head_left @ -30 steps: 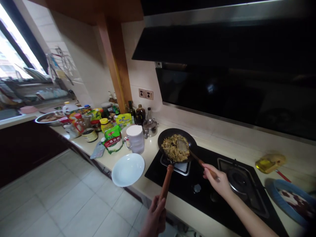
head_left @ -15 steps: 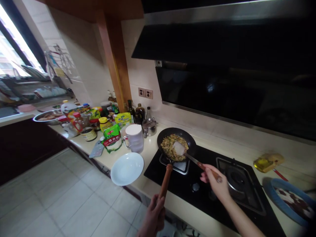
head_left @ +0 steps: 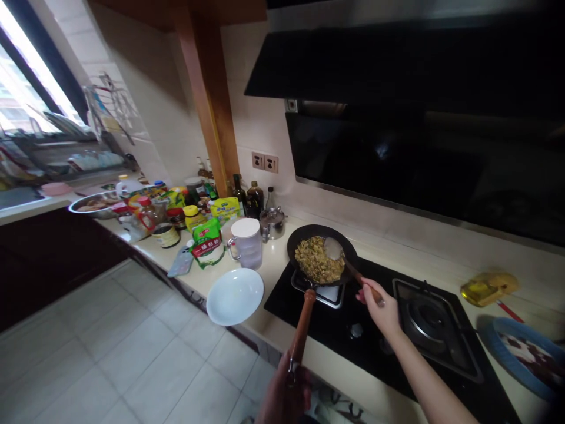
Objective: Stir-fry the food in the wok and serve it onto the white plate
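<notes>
- While your left hand (head_left: 289, 383) closes around the wooden handle (head_left: 303, 324) of the black pan (head_left: 348, 242), your right hand (head_left: 383, 309) grips the spatula (head_left: 333, 249) by its grip end.
- Pan: over the left burner (head_left: 330, 293) of the cooktop (head_left: 329, 325); you cannot tell whether it rests there or is lifted.
- Food (head_left: 315, 266): chopped, yellow-brown, inside the pan; your spatula's head lies at its right side.
- White plate (head_left: 235, 296): on the counter (head_left: 273, 259), left of the cooktop, near the pitcher (head_left: 248, 246).
</notes>
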{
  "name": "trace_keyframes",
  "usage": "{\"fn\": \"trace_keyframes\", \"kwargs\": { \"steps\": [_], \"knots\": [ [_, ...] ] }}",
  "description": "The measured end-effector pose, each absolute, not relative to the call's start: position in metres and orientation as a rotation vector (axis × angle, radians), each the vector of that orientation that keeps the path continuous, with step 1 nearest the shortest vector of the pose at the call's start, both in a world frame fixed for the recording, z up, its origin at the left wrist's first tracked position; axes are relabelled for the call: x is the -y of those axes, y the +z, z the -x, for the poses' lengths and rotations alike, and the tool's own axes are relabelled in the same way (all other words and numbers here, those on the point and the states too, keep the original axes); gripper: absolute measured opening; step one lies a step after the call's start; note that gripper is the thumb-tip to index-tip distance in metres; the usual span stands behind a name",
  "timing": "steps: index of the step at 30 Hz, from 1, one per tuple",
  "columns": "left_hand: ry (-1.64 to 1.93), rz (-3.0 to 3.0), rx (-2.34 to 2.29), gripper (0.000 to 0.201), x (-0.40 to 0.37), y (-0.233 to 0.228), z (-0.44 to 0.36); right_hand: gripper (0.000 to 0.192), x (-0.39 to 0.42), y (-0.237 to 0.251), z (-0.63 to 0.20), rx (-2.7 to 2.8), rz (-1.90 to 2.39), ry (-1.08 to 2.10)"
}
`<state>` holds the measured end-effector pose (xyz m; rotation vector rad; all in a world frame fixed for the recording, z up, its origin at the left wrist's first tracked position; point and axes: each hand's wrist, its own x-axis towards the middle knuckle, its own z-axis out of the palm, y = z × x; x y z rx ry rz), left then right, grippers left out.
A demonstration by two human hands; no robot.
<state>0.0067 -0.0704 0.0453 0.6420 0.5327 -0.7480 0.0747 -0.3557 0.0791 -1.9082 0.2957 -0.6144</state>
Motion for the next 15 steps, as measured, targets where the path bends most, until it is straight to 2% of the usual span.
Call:
{"fn": "trace_keyframes", "kwargs": {
  "steps": [3, 6, 9, 15],
  "knots": [
    [-0.8, -0.585, -0.469, 0.045, 0.065, 0.039, -0.002, 0.039, 0.361, 0.095, -0.039, -0.326, 1.904, -0.567],
    [-0.876, -0.586, -0.381, 0.051, 0.062, 0.035, 0.008, 0.039, 0.356, 0.105, -0.017, -0.361, 1.906, -0.536],
    [-0.944, -0.654, -0.331, 0.062, 0.057, 0.035, 0.017, 0.04, 0.339, 0.097, -0.026, -0.348, 1.862, -0.548],
    [-0.991, -0.856, -0.278, 0.059, 0.027, 0.037, 0.019, 0.046, 0.312, 0.074, -0.065, -0.416, 1.815, -0.717]
  ]
}}
